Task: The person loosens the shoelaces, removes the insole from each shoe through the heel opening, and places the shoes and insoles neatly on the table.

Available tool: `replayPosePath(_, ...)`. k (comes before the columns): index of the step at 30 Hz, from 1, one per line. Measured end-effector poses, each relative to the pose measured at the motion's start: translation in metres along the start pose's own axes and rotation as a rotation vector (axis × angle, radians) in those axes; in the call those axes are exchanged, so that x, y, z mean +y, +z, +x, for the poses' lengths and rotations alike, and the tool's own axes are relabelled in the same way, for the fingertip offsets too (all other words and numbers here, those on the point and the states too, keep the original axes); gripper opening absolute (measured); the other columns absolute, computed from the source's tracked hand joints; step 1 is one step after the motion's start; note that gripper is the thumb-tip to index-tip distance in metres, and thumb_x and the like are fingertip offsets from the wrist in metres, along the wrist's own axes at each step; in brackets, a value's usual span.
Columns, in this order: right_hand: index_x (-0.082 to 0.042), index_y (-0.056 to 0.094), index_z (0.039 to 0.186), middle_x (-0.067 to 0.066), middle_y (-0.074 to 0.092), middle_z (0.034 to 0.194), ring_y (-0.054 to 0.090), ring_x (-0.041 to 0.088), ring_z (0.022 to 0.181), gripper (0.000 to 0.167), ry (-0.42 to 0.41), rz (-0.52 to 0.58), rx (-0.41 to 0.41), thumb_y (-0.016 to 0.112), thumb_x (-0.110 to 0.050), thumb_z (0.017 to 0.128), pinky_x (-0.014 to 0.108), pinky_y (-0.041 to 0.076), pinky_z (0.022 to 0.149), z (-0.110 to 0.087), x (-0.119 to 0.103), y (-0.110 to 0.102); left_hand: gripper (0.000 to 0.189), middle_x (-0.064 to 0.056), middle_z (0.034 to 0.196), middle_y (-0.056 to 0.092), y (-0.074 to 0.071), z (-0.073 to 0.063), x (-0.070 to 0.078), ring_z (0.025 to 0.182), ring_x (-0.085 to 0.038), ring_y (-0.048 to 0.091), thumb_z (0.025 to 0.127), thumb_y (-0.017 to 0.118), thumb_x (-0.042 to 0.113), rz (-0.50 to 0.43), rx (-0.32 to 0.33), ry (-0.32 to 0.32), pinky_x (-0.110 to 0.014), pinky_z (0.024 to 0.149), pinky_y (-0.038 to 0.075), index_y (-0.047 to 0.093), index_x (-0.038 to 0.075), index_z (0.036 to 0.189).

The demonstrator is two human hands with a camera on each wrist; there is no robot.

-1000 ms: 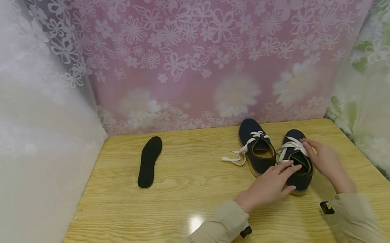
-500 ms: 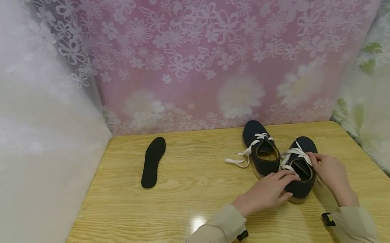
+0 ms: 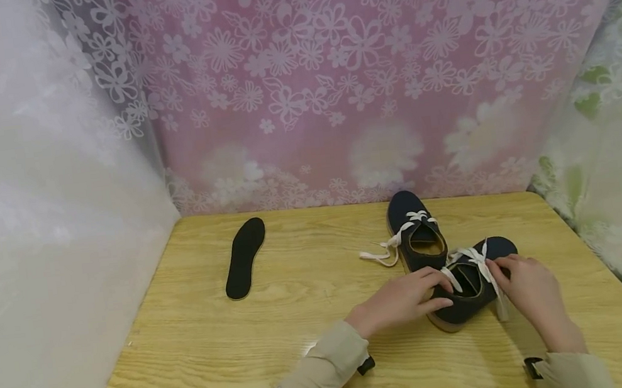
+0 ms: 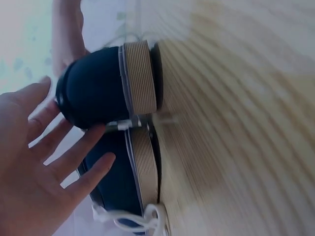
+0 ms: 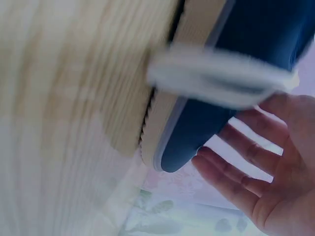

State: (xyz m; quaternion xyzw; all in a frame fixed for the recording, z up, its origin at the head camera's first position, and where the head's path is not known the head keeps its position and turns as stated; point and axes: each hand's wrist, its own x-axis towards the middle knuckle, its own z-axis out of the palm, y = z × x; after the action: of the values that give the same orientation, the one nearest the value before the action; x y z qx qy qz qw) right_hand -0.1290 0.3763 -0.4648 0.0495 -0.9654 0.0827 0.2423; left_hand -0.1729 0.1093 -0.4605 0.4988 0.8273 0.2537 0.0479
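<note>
Navy shoe (image 3: 475,304), right of frame on worktop (image 3: 300,309), toe to upper right. Right hand (image 3: 534,290): narrow grip, pinching white lace (image 3: 480,258). Left hand (image 3: 402,301): wide grip, fingers spread by the heel. Second shoe (image 3: 420,233): behind. Black insole (image 3: 245,258): left of centre.

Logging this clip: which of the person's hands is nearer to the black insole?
Left. The left hand is right of the black insole, at the nearer shoe's opening; the right hand is farther right, across that shoe.
</note>
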Motion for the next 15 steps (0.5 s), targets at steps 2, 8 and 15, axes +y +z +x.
replayPosePath(2, 0.005, 0.077, 0.087, 0.024, 0.070, 0.086, 0.064, 0.046, 0.071, 0.022, -0.013, 0.017, -0.017, 0.076, -0.017, 0.090, 0.059, 0.051, 0.062, -0.001, 0.000, -0.003, 0.026, 0.016, 0.124, 0.055, -0.001, -0.003, -0.004, 0.085, 0.007, 0.053, 0.104, 0.050, 0.047, 0.007, 0.026, -0.015, -0.006, 0.074, 0.041, 0.060, 0.030, 0.120)
replayPosePath(8, 0.003, 0.072, 0.111, 0.034, 0.061, 0.119, 0.051, 0.059, 0.107, 0.026, 0.041, 0.151, -0.065, 0.068, -0.019, 0.098, 0.069, 0.040, 0.088, -0.002, 0.013, -0.004, 0.041, 0.010, 0.131, 0.053, -0.003, -0.006, -0.004, 0.068, 0.003, 0.048, 0.100, 0.055, 0.053, 0.069, 0.085, -0.080, -0.011, 0.059, 0.040, 0.055, 0.026, 0.131)
replayPosePath(15, 0.006, 0.047, 0.144, 0.051, 0.034, 0.137, 0.040, 0.071, 0.115, 0.054, 0.122, 0.162, -0.311, 0.051, -0.034, 0.108, 0.078, 0.031, 0.093, 0.001, 0.032, 0.007, 0.075, -0.001, 0.154, 0.035, 0.008, -0.002, 0.009, 0.049, 0.000, 0.046, 0.095, 0.060, 0.060, 0.063, 0.089, -0.148, -0.013, 0.045, 0.039, 0.034, 0.026, 0.157)
